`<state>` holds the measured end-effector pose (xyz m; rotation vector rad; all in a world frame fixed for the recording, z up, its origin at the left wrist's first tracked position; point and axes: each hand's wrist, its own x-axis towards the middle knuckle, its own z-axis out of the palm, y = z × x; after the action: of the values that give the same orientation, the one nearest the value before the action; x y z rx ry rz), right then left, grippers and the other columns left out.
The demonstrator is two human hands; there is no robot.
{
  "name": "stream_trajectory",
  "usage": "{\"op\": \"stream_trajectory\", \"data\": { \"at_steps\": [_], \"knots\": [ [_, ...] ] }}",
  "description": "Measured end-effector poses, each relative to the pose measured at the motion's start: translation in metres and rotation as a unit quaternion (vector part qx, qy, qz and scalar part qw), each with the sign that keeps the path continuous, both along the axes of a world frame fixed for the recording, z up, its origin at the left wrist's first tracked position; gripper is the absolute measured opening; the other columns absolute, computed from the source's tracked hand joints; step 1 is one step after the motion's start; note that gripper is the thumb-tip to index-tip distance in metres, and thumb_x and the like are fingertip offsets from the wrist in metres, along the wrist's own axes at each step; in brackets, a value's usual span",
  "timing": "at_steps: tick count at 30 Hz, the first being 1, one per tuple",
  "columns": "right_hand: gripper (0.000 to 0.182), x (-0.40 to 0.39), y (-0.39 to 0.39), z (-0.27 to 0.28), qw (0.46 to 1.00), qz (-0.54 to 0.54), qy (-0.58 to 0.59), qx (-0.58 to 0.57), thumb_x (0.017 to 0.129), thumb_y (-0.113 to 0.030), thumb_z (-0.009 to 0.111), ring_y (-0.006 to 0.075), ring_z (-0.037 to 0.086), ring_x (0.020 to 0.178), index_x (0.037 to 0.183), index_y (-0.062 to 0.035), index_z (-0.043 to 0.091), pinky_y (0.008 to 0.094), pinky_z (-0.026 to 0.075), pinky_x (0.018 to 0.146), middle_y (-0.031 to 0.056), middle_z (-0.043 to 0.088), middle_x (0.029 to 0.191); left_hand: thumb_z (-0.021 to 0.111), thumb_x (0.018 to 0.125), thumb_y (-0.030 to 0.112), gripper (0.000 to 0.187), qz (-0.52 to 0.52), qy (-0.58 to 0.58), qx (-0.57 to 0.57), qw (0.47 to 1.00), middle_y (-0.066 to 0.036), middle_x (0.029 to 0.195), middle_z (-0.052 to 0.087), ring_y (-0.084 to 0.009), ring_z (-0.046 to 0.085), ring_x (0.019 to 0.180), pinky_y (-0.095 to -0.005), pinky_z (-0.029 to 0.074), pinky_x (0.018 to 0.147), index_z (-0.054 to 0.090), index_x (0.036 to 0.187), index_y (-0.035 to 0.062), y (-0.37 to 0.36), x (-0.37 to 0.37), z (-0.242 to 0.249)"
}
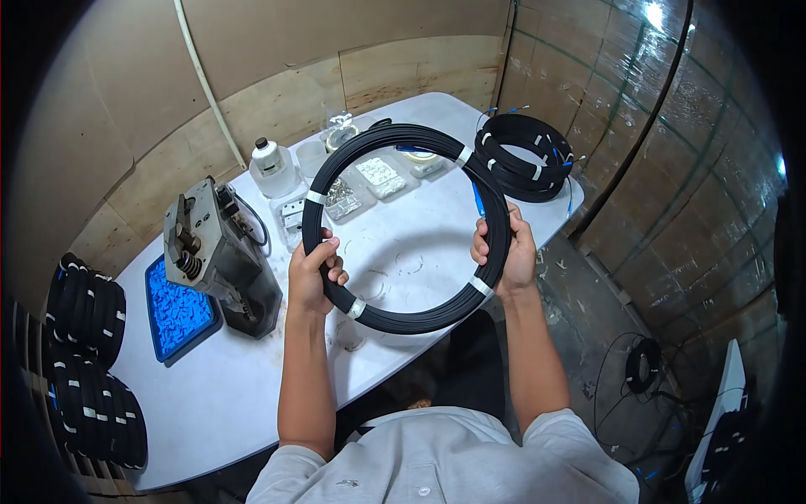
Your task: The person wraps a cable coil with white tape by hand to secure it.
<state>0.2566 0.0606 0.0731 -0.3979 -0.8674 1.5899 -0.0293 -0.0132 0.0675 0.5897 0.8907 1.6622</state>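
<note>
Between my two hands I hold up a large coil of black cable, bound at several places with white tape. My left hand grips its left side, thumb on top and fingers curled round. My right hand is closed round the right side. A blue connector shows along the inner edge of the coil, just above my right fingers. The coil hangs above the white table and casts a round shadow on it.
A metal press stands left, beside a blue tray of small blue parts. Behind are a bottle and boxes of small parts. More black coils lie at back right, and stacked coils at far left.
</note>
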Motion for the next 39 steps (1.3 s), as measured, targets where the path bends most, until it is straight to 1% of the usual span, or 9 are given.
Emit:
{"op": "stream_trajectory", "data": {
  "at_steps": [8,14,20,22,25,29,35,38,39],
  "knots": [
    [0.036,-0.0006,0.0019,0.0014,1.0,-0.008,-0.016,-0.001,0.102,-0.031,0.033,0.0144,0.052,0.059,0.128,-0.0071,0.043,0.0277,0.046,0.051,0.0097,0.054,0.087,0.067,0.087,0.008,0.025,0.002,-0.004,0.001,1.0,0.002,0.064,0.043,-0.009,0.044,0.045,-0.0265,0.039,0.043,0.051,0.107,0.0079,0.0002,0.0002,0.0013],
    [0.038,-0.0012,-0.0011,-0.0007,1.0,-0.008,-0.003,-0.007,0.102,-0.031,0.032,0.0152,0.051,0.059,0.129,-0.0065,0.042,0.0284,0.046,0.051,0.0101,0.055,0.087,0.066,0.087,0.008,0.023,-0.001,-0.007,-0.004,1.0,0.002,0.064,0.043,-0.0089,0.044,0.045,-0.0263,0.039,0.043,0.052,0.105,0.0086,-0.0013,-0.001,-0.0039],
    [0.032,-0.0005,-0.0012,-0.0003,1.0,0.004,0.006,-0.013,0.101,-0.03,0.033,0.0149,0.051,0.059,0.123,-0.0096,0.043,0.0284,0.046,0.051,0.0101,0.055,0.086,0.066,0.087,0.008,0.022,-0.006,-0.008,-0.006,1.0,0.002,0.063,0.044,-0.009,0.044,0.045,-0.0263,0.039,0.044,0.052,0.104,0.0092,-0.0011,-0.0005,-0.0044],
    [0.025,0.0007,0.0002,0.0015,0.999,0.002,0.0,-0.037,0.101,-0.031,0.035,0.0144,0.052,0.057,0.116,-0.0116,0.043,0.0281,0.045,0.049,0.0094,0.056,0.083,0.066,0.087,0.008,0.022,-0.005,-0.007,-0.004,1.0,0.002,0.063,0.044,-0.009,0.044,0.045,-0.0264,0.039,0.044,0.052,0.104,0.0092,-0.0002,0.0003,-0.0039],
    [0.021,0.0017,0.0018,0.0042,0.999,-0.006,0.001,-0.049,0.101,-0.031,0.038,0.0141,0.052,0.055,0.111,-0.013,0.042,0.0276,0.045,0.047,0.0086,0.056,0.08,0.066,0.087,0.008,0.022,-0.007,-0.009,-0.005,1.0,0.001,0.063,0.044,-0.0093,0.044,0.045,-0.0266,0.039,0.044,0.052,0.104,0.009,0.0005,0.0022,-0.0049],
    [0.019,0.0031,0.0017,0.0042,0.998,-0.005,0.002,-0.066,0.101,-0.031,0.04,0.0142,0.053,0.054,0.11,-0.0142,0.042,0.0273,0.045,0.047,0.0086,0.056,0.079,0.066,0.087,0.007,0.023,-0.001,-0.012,-0.015,1.0,0.001,0.064,0.044,-0.0095,0.044,0.045,-0.0267,0.039,0.044,0.052,0.105,0.0087,-0.0004,0.0045,-0.0041],
    [0.018,0.0028,-0.0007,0.0032,0.997,-0.011,-0.006,-0.074,0.104,-0.032,0.038,0.0141,0.053,0.055,0.108,-0.0155,0.042,0.0272,0.045,0.047,0.0077,0.056,0.078,0.067,0.086,0.007,0.023,-0.004,-0.008,-0.013,1.0,0.001,0.064,0.044,-0.0095,0.044,0.045,-0.0268,0.04,0.044,0.052,0.104,0.0089,-0.0013,0.003,-0.0043],
    [0.02,0.0036,-0.0001,0.0027,0.997,-0.007,-0.01,-0.076,0.105,-0.035,0.038,0.0134,0.052,0.055,0.109,-0.0157,0.044,0.0272,0.045,0.047,0.0071,0.056,0.079,0.067,0.086,0.007,0.024,-0.005,-0.005,-0.011,1.0,0.001,0.063,0.044,-0.0095,0.044,0.045,-0.0269,0.039,0.044,0.052,0.105,0.0087,-0.0007,0.0032,-0.0021],
    [0.024,0.0043,0.0005,0.002,0.997,0.009,-0.004,-0.07,0.105,-0.038,0.039,0.0128,0.052,0.055,0.112,-0.0159,0.045,0.0265,0.045,0.047,0.0066,0.055,0.079,0.067,0.086,0.007,0.024,-0.004,-0.004,-0.012,1.0,0.002,0.063,0.044,-0.0094,0.044,0.045,-0.0269,0.039,0.043,0.052,0.105,0.0086,-0.0009,0.003,-0.0017]
  ]
}}
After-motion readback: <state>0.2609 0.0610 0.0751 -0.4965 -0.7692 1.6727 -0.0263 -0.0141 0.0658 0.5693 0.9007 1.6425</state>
